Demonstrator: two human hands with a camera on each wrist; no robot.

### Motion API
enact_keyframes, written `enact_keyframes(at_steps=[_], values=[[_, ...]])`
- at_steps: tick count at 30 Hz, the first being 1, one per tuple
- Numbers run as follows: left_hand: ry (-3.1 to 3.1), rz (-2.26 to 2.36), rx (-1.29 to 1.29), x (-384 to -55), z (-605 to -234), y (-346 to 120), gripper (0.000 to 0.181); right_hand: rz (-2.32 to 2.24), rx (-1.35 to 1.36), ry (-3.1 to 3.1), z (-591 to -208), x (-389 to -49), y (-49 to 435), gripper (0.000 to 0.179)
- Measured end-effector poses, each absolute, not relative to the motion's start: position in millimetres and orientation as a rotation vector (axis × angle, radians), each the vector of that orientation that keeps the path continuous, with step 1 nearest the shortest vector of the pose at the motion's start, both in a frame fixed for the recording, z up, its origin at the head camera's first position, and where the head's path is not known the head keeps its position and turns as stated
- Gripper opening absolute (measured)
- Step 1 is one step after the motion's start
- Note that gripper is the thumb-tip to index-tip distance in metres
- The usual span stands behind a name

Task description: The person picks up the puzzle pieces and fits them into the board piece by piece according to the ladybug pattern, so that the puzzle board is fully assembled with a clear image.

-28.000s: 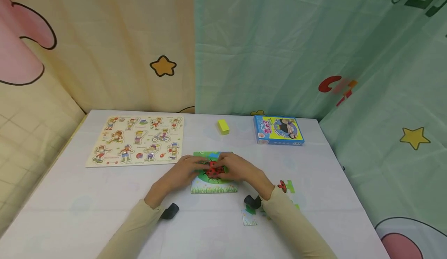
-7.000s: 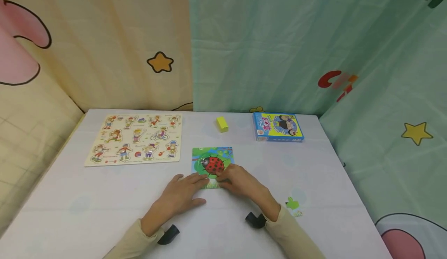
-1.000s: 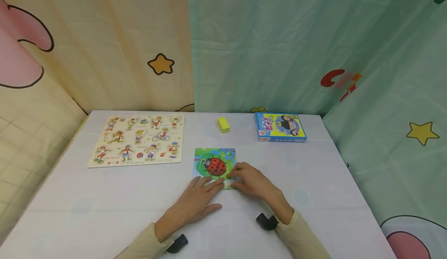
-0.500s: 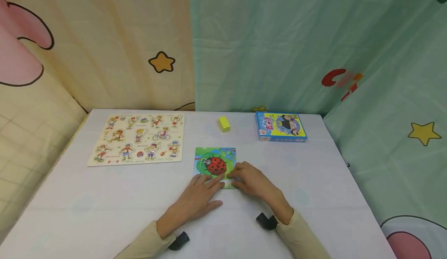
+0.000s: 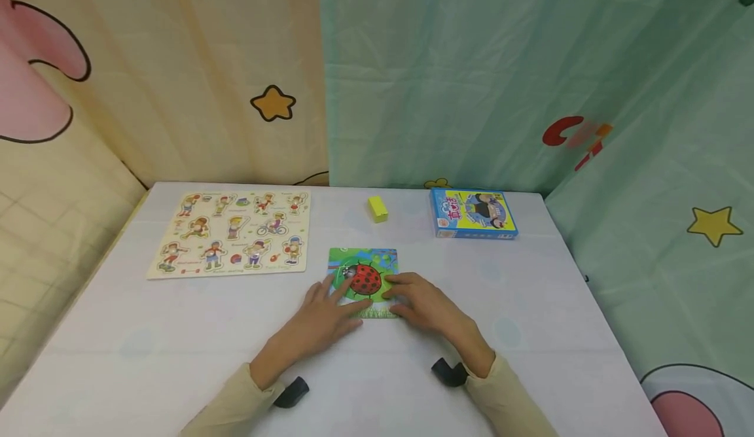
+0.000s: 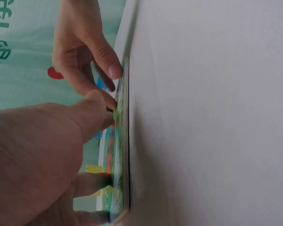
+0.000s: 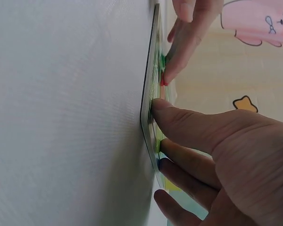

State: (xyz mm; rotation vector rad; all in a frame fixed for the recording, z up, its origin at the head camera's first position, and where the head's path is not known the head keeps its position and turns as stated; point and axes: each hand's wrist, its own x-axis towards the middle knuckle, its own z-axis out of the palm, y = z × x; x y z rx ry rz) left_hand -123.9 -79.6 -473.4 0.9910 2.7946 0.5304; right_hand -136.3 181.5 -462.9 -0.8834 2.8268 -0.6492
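A square ladybug jigsaw puzzle [image 5: 368, 280] lies flat on the white table, with its red ladybug in the middle and a grass strip along the near edge. My left hand [image 5: 318, 319] reaches over its left half, fingers spread and touching the surface. On the right side, my right hand [image 5: 430, 303] rests its fingertips on the puzzle's edge. The right wrist view shows that hand's thumb [image 7: 179, 120] on the near rim and its fingers on the picture. From the left wrist view, the puzzle [image 6: 120, 155] appears edge-on as a thin board. Fingers cover part of its left side.
A cream picture board [image 5: 232, 234] with sports figures lies at the back left. Behind the puzzle stands a small yellow block [image 5: 378, 209]. A blue and yellow box [image 5: 474, 214] sits at the back right, near the table's far edge. Curtains hang behind.
Loose puzzle pieces seen earlier at the right are gone from there. In the last half second my left hand shifts left and its fingers spread, uncovering the grass strip; my right hand barely moves.
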Motion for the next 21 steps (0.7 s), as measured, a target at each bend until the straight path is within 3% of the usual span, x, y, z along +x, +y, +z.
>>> enact_keyframes(at_steps=[10, 21], values=[[2.871, 0.617, 0.921, -141.8, -478.8, -95.7, 0.059, -0.705, -0.791, 2.778, -466.7, -142.6, 184.5, 0.039], [2.759, 0.813, 0.869, -156.2, -477.5, -101.8, 0.064, -0.682, -0.873, 2.792, -463.4, -150.3, 186.1, 0.036]])
